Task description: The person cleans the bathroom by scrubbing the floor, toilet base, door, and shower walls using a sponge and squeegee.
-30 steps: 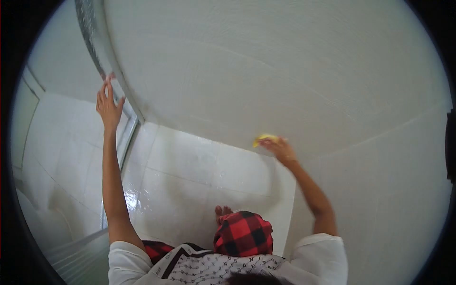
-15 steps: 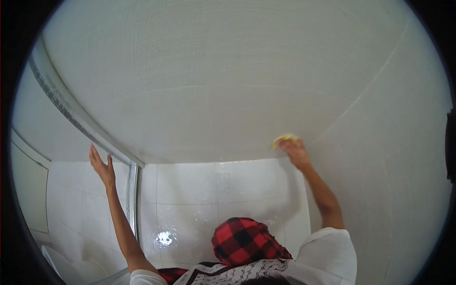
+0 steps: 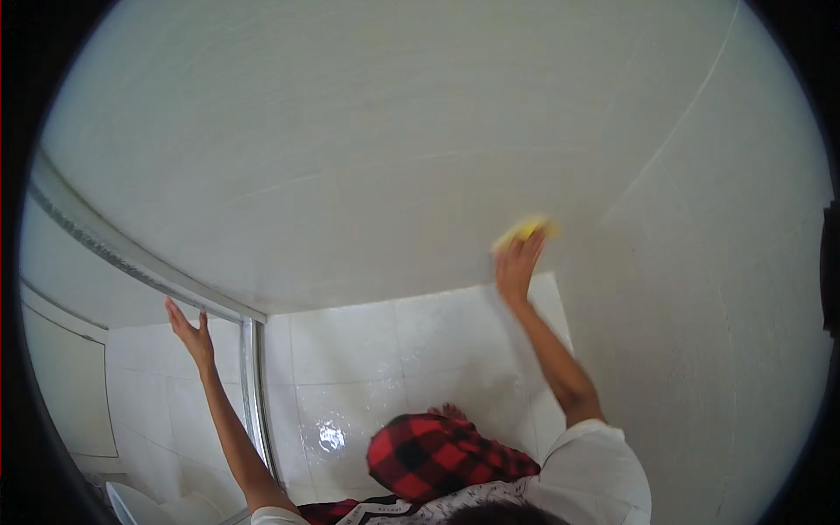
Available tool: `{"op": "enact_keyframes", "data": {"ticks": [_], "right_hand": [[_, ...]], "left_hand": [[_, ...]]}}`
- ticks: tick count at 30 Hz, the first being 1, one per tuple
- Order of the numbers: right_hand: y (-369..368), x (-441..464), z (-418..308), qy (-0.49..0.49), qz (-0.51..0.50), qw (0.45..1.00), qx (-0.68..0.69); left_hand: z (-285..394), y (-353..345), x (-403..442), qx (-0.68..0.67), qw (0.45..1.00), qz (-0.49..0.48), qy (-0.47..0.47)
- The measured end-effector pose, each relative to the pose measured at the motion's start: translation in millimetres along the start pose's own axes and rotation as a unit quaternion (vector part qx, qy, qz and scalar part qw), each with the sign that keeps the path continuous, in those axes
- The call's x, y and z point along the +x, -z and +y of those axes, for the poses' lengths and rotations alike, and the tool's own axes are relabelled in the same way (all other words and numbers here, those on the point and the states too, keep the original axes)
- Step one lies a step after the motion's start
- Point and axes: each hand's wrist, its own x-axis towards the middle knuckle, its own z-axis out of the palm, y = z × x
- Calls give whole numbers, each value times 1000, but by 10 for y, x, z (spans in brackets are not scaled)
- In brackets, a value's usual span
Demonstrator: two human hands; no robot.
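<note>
My right hand (image 3: pixel 516 267) is closed on a yellow sponge (image 3: pixel 528 229), which lies against the pale tiled wall (image 3: pixel 376 201) low down, close to the corner with the right-hand wall (image 3: pixel 674 297). Motion blurs the sponge a little. On the left, my left hand (image 3: pixel 192 337) is raised with thumb and fingers apart, holding nothing. It is beside the metal frame (image 3: pixel 153 276) of a glass partition; whether the palm touches the glass I cannot tell.
Below is a wet white tiled floor (image 3: pixel 350 350) with a shiny spot (image 3: pixel 331 435) like a drain. My bent knee in red-and-black checked cloth (image 3: pixel 437 455) is at the bottom. Beyond the glass stand a white rounded fixture (image 3: pixel 136 506) and a pale panel (image 3: pixel 66 385).
My right hand and the sponge have shifted slightly up and left in view. The whole view has tilted a little, and my toes now show by the knee. My left hand stays open.
</note>
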Motion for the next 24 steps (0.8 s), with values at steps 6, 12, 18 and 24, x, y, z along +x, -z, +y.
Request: {"op": "enact_keyframes", "data": {"ticks": [6, 12, 18, 24], "right_hand": [[1036, 1797, 294, 120, 257, 959, -16], [-879, -646, -160, -357, 102, 876, 309], [-25, 599, -10, 3, 202, 976, 78], [-1134, -1096, -675, -395, 89, 830, 383]], "left_hand": [[-253, 53, -279, -20, 997, -65, 46], [-435, 51, -194, -11, 993, -40, 111], [-111, 77, -112, -47, 987, -148, 30], [50, -241, -2, -82, 990, -79, 89]]}}
